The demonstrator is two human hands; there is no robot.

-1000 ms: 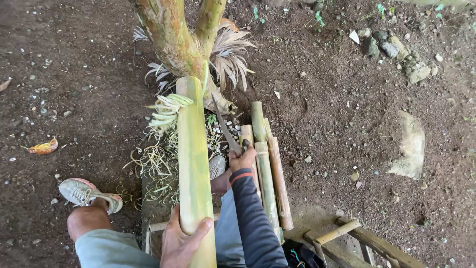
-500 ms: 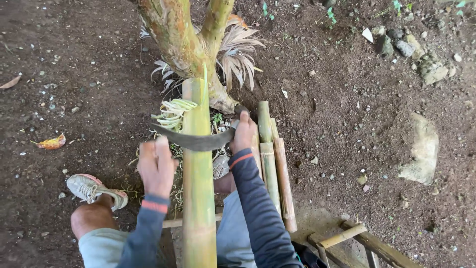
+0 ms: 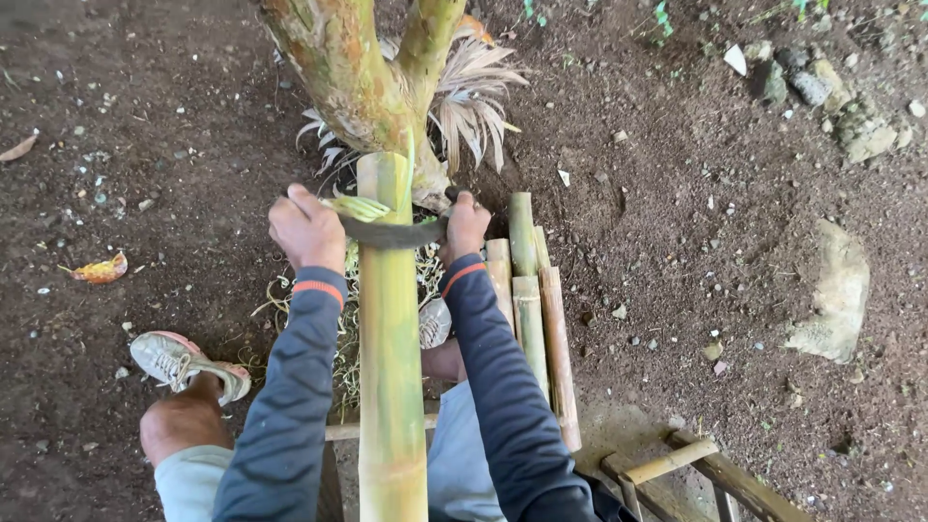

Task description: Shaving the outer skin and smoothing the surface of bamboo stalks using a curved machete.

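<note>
A thick green bamboo pole (image 3: 391,348) runs lengthwise along the wooden bench (image 3: 667,462), its far end against the tree trunk (image 3: 353,72). Its skin is pale yellow-green with a curl of shaving (still attached) near the far end. Across it lies a curved dark blade (image 3: 391,232). The left hand (image 3: 307,229) and right hand (image 3: 466,224) are each closed around an end of the blade. Cut bamboo pieces (image 3: 530,300) lie along the bench's right edge.

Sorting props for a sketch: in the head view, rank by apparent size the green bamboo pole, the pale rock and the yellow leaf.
1. green bamboo pole, though nearest the camera
2. pale rock
3. yellow leaf
</note>
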